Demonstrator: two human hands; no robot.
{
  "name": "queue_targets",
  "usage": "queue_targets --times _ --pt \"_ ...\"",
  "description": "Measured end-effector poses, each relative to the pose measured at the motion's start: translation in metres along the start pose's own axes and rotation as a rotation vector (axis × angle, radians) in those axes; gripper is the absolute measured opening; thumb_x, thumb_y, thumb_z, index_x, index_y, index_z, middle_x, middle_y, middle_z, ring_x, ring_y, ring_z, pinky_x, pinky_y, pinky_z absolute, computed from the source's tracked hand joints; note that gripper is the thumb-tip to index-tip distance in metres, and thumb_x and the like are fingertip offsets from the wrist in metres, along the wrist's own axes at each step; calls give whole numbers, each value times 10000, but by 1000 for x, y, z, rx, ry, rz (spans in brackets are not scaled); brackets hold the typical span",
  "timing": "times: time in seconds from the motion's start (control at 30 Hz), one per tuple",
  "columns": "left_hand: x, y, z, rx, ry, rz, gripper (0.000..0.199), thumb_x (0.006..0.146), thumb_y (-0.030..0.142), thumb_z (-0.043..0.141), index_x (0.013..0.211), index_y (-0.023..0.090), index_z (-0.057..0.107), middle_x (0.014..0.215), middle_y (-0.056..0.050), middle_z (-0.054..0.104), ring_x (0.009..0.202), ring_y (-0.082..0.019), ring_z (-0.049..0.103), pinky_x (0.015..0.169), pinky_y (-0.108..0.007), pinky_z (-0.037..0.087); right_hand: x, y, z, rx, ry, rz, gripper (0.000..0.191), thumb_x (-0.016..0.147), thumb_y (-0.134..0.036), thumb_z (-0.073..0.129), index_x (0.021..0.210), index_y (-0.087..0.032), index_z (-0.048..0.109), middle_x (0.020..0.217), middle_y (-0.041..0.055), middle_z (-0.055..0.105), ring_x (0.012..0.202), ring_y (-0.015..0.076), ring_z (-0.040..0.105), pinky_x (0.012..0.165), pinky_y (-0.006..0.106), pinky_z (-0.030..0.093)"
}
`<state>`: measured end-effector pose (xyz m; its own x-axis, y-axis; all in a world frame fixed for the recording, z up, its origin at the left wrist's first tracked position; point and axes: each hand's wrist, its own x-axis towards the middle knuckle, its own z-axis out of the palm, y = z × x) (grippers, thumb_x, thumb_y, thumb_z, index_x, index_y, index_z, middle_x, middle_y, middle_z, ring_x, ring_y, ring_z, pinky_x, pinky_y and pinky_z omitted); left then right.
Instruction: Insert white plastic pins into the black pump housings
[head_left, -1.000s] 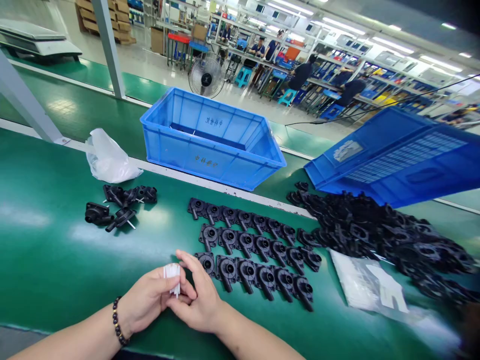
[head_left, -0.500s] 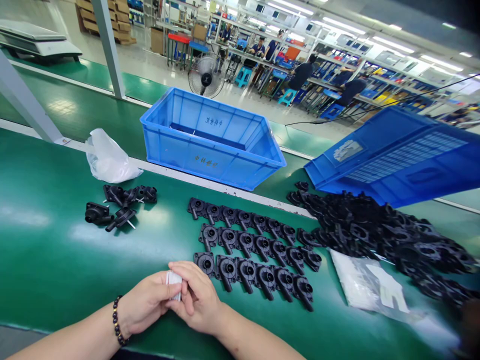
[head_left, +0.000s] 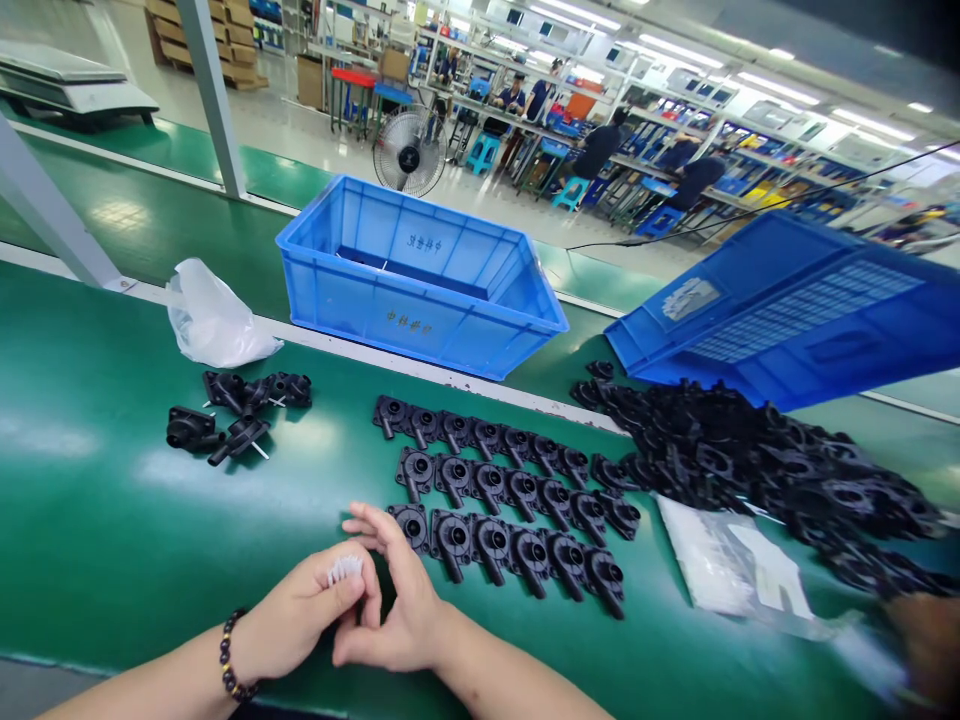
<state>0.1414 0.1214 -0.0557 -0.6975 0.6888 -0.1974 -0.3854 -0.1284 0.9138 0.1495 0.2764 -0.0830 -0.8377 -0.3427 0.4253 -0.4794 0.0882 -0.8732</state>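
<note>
A bundle of thin white pins (head_left: 345,570) sticks out of my left hand (head_left: 304,610), which is closed around it with the thumb on top. Just to its right, my right hand (head_left: 401,600) is opened, fingers apart and curved beside the left one, with nothing seen in it. Beyond my right hand, black plastic pump housings (head_left: 493,540) lie in three rows on the green table (head_left: 112,520), their spouts pointing toward me. At the left sits a small group of black housings (head_left: 240,435), some with a white pin poking out.
A blue crate (head_left: 420,320) stands behind the rows. A second blue crate (head_left: 787,300) is tipped over a heap of black parts (head_left: 750,460) at right. A clear bag of white pins (head_left: 705,560) lies near it; a white plastic bag (head_left: 217,315) is at left. Another person's blurred hand (head_left: 926,640) shows lower right.
My right hand has come off the white pins and spread its fingers. My left hand now holds the bundle alone, tilted so the pin ends show. The other person's hand shows more at lower right.
</note>
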Motion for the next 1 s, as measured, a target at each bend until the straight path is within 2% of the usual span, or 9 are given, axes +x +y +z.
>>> queue_targets --times 0.07,0.17,0.33,0.4,0.53,0.8,0.87,0.93,1.0 --pt "-3 -1 0 126 13 12 317 900 425 408 794 152 530 634 6 495 509 -89 405 511 -209 344 2 -1 -3 90 -59 -13 936 627 -509 734 1376 -184 278 1326 171 404 1162 277 479 951 420 434" --pt "-5 -2 2 320 -24 81 322 900 410 407 734 160 523 644 0 490 649 -126 459 648 -236 390 5 -7 -6 204 -113 21 677 675 -407 732 1267 -209 471 1282 145 459 1182 269 463 976 422 402" --pt "-6 -4 5 279 -95 71 253 876 374 471 776 166 575 738 -15 540 719 -138 499 693 -246 424 7 -17 -5 450 -181 109 431 634 -297 782 1037 -214 651 1265 114 479 1111 233 530 932 360 436" --pt "-6 -3 6 235 -85 59 214 860 361 510 836 169 601 820 -31 574 775 -150 528 724 -255 441 8 -19 -6 513 -222 158 345 624 -298 790 936 -200 682 1273 107 476 1115 230 526 950 361 418" --pt "-6 -3 5 254 -67 74 252 828 398 554 793 157 615 790 -36 584 751 -157 536 703 -261 454 11 -20 -9 553 -267 192 187 668 -251 754 827 -178 687 1297 96 455 1138 226 509 995 375 373" --pt "-5 -4 1 335 32 145 391 772 553 572 930 202 639 923 -57 601 879 -208 538 828 -337 432 18 -23 -8 460 -258 126 173 803 -222 589 936 -164 684 1369 94 406 1240 229 401 1015 374 363" --pt "-5 -7 2 291 64 102 387 769 528 589 955 189 608 934 -61 570 866 -197 533 779 -317 449 18 -24 -9 421 -265 146 169 824 -251 558 911 -167 676 1268 97 507 1253 221 379 1018 376 360" --pt "-5 -12 3 197 79 51 373 777 512 588 946 181 555 821 -21 518 692 -126 504 603 -235 438 17 -24 -9 362 -276 164 176 850 -267 509 891 -179 656 1050 90 615 1262 205 357 1031 385 340" --pt "-3 -16 4 67 57 -18 337 795 482 583 935 191 485 668 50 408 494 -53 368 438 -166 314 14 -23 -7 296 -270 164 184 872 -272 459 865 -188 623 900 79 620 1258 193 351 1044 395 319"
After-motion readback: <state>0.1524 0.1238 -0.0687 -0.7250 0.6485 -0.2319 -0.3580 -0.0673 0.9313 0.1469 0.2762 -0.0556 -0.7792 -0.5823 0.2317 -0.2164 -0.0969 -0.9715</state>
